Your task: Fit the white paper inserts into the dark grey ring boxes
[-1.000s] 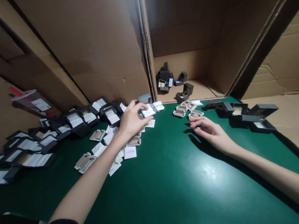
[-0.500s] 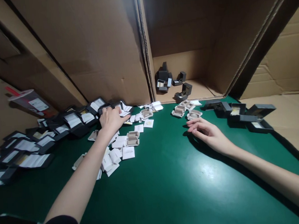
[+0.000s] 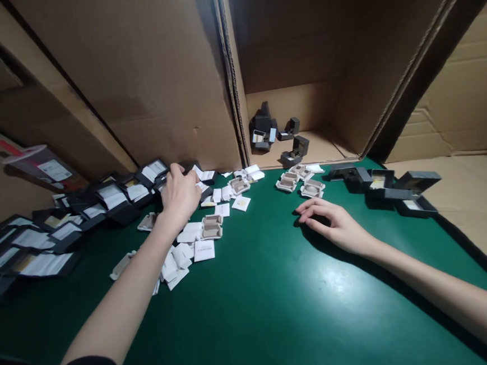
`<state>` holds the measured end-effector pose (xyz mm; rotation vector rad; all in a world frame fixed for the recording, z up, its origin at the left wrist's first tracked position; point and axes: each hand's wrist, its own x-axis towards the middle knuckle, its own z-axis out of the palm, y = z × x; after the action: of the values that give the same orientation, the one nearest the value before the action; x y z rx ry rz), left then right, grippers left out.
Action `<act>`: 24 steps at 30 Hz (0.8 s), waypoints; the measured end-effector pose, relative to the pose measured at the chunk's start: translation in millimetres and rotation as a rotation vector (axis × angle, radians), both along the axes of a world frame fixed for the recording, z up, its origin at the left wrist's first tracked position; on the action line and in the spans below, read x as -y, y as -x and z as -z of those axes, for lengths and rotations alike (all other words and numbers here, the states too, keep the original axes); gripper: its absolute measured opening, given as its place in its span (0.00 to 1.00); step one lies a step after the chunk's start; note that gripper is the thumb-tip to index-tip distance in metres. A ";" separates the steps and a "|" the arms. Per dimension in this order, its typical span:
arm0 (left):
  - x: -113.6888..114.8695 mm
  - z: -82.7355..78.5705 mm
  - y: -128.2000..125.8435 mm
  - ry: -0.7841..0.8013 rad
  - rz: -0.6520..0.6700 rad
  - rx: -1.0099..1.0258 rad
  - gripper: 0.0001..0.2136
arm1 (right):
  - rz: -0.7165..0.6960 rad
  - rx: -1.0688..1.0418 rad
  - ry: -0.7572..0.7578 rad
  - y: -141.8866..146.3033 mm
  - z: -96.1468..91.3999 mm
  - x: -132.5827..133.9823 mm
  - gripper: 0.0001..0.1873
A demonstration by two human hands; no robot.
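Note:
My left hand (image 3: 180, 196) reaches to the far edge of the table, in among small black boxes (image 3: 153, 170) with white inserts. Its fingers are bent downward and closed; what lies beneath them is hidden. Just right of these fingers sits another open black box (image 3: 205, 175). Below the wrist lie white paper cards (image 3: 204, 250) and greyish box inserts (image 3: 212, 230). My right hand (image 3: 335, 223) rests on the green table (image 3: 271, 315), fingers loosely curved and thumb apart, with nothing in it. Nearest to it are several greyish inserts (image 3: 312, 188).
A cardboard wall (image 3: 168, 81) stands behind the table, with an open cardboard compartment (image 3: 300, 43) holding several black boxes (image 3: 263, 130). Open black boxes (image 3: 416, 186) line the right edge. At far left, a cup with a red straw (image 3: 42, 164) stands behind the pile.
My left hand has shifted slightly right, and its fingers are more bent, with the thumb no longer stretched out. The view has turned a little; my right hand keeps its pose.

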<state>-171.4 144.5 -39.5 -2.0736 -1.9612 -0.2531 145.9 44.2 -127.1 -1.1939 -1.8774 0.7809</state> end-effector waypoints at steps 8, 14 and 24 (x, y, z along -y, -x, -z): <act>-10.9 44.7 -32.4 0.345 0.420 0.188 0.31 | -0.044 0.035 -0.027 0.9 1.1 -1.0 0.09; 2.5 16.4 -39.4 0.760 0.605 0.213 0.31 | -0.057 0.030 -0.022 1.5 0.2 -1.7 0.08; -47.7 20.9 -46.9 0.404 0.325 -0.106 0.24 | -0.072 0.015 -0.016 3.6 -0.7 -3.8 0.08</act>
<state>-124.4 192.2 -60.4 -2.5981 -1.7135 0.2072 142.3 48.0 -126.4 -1.1310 -1.9446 0.7957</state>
